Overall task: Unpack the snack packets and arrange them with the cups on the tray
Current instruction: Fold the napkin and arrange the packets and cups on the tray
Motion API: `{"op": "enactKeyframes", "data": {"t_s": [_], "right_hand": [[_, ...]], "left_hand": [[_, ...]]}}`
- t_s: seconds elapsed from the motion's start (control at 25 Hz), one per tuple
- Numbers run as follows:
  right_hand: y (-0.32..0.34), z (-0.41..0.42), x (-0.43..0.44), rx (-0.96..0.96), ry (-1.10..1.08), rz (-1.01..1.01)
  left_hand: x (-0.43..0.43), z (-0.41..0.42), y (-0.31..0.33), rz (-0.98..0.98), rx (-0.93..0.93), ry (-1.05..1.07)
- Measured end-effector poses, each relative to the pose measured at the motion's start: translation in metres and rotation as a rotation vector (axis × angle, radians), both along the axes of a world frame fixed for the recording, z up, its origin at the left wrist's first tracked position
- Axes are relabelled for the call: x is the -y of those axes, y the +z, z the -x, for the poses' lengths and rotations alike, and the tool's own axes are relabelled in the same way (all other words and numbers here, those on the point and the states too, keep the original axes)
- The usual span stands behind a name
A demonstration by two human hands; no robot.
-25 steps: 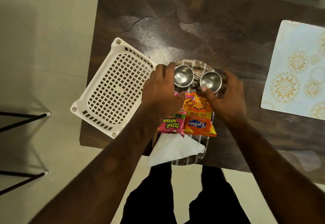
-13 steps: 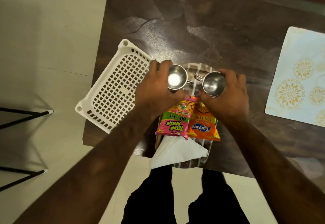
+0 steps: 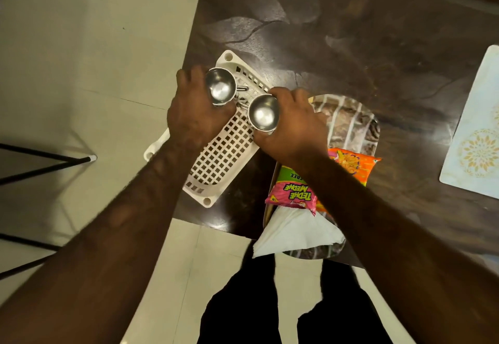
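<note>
My left hand [image 3: 194,117] grips a steel cup [image 3: 221,87], and my right hand [image 3: 293,125] grips a second steel cup [image 3: 263,112]. Both cups hang over the white slotted basket [image 3: 224,152], their handles pointing toward each other. To the right lies the patterned oval tray [image 3: 351,117]. On its near half lie a pink snack packet [image 3: 293,195] and an orange snack packet [image 3: 351,165], partly under my right forearm. A white paper napkin [image 3: 297,233] covers the tray's near end.
The dark wooden table [image 3: 351,33] ends at its left edge beside the basket, with pale floor tiles [image 3: 94,46] beyond. A pale floral placemat [image 3: 475,133] lies at the far right. Black metal legs [image 3: 46,160] stand on the floor at left.
Both hands lifted the two cups off the far end of the tray and carried them left, over the white basket. The packets and napkin stayed on the tray.
</note>
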State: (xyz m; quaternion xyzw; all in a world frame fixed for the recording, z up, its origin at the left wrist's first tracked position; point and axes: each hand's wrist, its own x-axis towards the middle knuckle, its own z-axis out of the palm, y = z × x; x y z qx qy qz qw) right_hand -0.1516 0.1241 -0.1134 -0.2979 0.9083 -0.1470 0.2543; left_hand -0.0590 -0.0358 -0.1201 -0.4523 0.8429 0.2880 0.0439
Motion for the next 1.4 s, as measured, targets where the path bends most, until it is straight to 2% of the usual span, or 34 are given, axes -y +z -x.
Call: {"op": "enactKeyframes", "data": {"t_s": [0.36,0.48,0.56,0.64,0.68,0.8,0.84,1.04,1.2,1.4], "right_hand": [[-0.023,0.003,0.012,-0.024,-0.022,-0.029],[-0.019,0.003,0.004,0.019,-0.039,0.005],[-0.012,0.006,-0.015,0.020,-0.102,0.048],[-0.006,0.013,-0.053,-0.005,-0.215,0.072],[-0.004,0.017,-0.077,-0.017,-0.274,0.059],[-0.001,0.023,-0.144,-0.030,-0.423,-0.052],[-0.001,0.022,-0.160,-0.026,-0.463,-0.091],[-0.004,0.011,-0.187,0.051,-0.527,-0.170],[-0.004,0.006,-0.186,0.097,-0.553,-0.240],[0.000,0.002,-0.172,0.179,-0.549,-0.130]], "left_hand": [[0.010,0.002,-0.019,-0.028,-0.037,-0.106],[0.006,-0.004,-0.011,-0.036,-0.066,-0.029],[-0.011,-0.015,-0.002,0.073,-0.162,0.057],[-0.040,-0.031,0.006,0.108,-0.253,0.033],[-0.058,-0.040,0.008,0.027,-0.230,-0.013],[-0.114,-0.054,0.007,-0.365,0.041,-0.143],[-0.129,-0.054,0.004,-0.425,0.117,-0.171],[-0.166,-0.034,-0.003,-0.321,0.270,-0.256],[-0.164,-0.016,-0.003,-0.260,0.218,-0.244],[-0.161,-0.002,-0.003,-0.372,0.168,-0.289]]}}
